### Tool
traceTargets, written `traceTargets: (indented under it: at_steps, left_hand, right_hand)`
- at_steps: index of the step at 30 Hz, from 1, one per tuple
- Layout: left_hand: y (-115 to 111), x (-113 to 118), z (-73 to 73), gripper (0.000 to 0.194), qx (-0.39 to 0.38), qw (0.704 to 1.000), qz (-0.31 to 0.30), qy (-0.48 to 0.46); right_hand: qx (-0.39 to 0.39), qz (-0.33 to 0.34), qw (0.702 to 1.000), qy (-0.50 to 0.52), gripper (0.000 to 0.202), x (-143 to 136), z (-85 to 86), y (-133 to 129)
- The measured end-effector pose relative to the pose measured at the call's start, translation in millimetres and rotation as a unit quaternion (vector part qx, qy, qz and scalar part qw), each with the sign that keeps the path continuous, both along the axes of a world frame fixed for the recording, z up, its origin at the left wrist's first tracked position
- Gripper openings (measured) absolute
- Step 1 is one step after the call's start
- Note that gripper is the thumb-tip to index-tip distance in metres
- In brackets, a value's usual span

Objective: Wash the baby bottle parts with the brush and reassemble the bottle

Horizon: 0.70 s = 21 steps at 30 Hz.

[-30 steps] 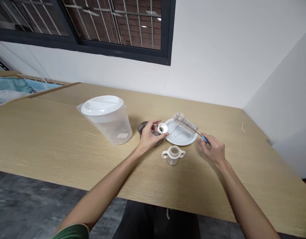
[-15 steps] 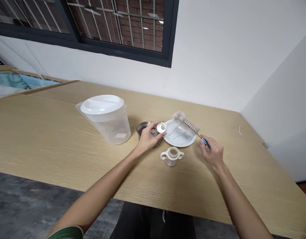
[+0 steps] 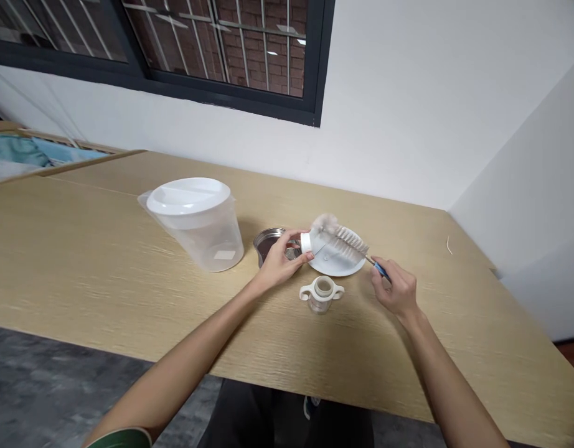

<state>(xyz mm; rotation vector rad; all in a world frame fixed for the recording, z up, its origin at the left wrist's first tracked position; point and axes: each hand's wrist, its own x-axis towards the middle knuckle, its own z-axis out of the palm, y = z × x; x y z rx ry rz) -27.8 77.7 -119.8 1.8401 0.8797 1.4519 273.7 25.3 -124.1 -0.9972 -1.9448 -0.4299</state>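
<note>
Between the thumb and fingers of my left hand (image 3: 278,262) is a white bottle cap (image 3: 306,242), turned sideways over the metal bowl's right edge. My right hand (image 3: 397,289) is closed around the blue handle of a bottle brush (image 3: 351,239). The brush's pale bristles reach left above a white plate (image 3: 337,270), and its fluffy tip is close to the cap; I cannot tell if they touch. Below the plate stands a small clear baby bottle (image 3: 321,297), uncapped and upright, with a white two-handled ring round its neck. A metal bowl (image 3: 260,239) is partly hidden behind my left hand.
A translucent pitcher (image 3: 198,233) with a white lid stands at the left on the wooden table (image 3: 109,267). A thin white piece (image 3: 449,245) lies at the far right. The wall and barred window (image 3: 226,50) rise behind the table.
The cap has turned from its opening facing me to side-on, facing the brush. My right hand has brought the brush slightly left and its tip closer to the cap.
</note>
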Motion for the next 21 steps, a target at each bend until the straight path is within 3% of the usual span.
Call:
traceTargets:
  at_steps: [5,10,17,21]
  left_hand:
    - [2,0,1.0,0.051,0.004,0.999,0.051,0.001]
    - [3,1,0.1,0.055,0.005,0.999,0.046,-0.025]
    - [-1,1,3.5,0.053,-0.003,0.999,0.041,-0.036]
    - [-3,3,7.1,0.055,-0.028,0.997,0.044,-0.058]
  right_hand:
    - [0.001,-0.008,0.999,-0.034,0.023,-2,1.8,-1]
    - [0.01,-0.045,0.999,-0.014,0.021,7,0.9,3]
    - [0.011,-0.004,0.999,-0.038,0.022,-2,3.5,-2]
    - [0.005,-0.043,0.998,-0.037,0.02,4,-0.5,3]
